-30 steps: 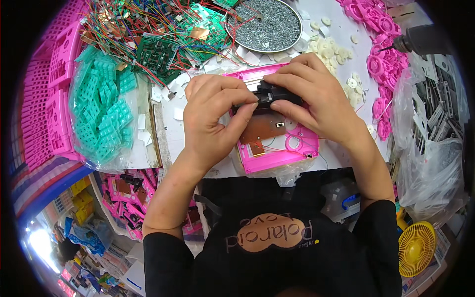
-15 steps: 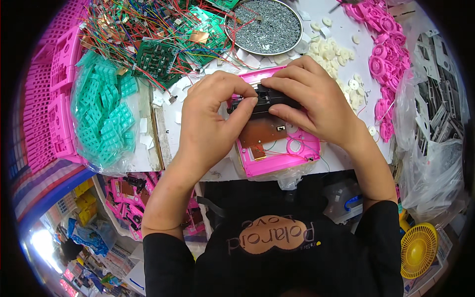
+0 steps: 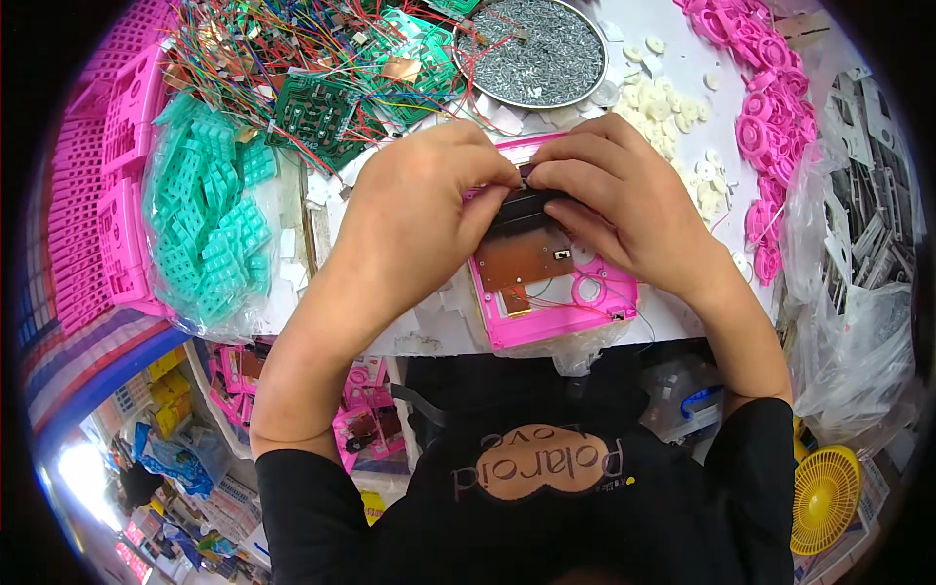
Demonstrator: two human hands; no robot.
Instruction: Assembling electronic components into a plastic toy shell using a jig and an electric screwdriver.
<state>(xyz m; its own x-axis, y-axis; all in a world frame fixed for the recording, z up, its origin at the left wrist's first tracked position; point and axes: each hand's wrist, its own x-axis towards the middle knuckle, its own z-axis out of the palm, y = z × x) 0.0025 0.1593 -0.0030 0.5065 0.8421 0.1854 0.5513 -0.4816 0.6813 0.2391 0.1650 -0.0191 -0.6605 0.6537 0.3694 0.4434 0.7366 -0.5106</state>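
Note:
A pink plastic housing (image 3: 565, 307) lies on the white table in front of me, with a brown circuit board (image 3: 522, 258) set into it. My left hand (image 3: 414, 219) and my right hand (image 3: 614, 200) meet over the housing's far end. The fingertips of both pinch a small dark part (image 3: 526, 195) at the top edge of the board. Thin wires trail from the housing's lower right corner. Most of the housing's upper half is hidden under my hands.
A round metal tray of small screws (image 3: 534, 49) stands at the back. Green circuit boards with coloured wires (image 3: 312, 68) lie back left, teal keypads in a bag (image 3: 205, 214) at left, white discs (image 3: 673, 107) and pink rings (image 3: 760, 107) at right.
Both hands have stayed on the housing and worked closer together. Their fingertips now pinch at the board's top edge, and more of the brown board shows below them.

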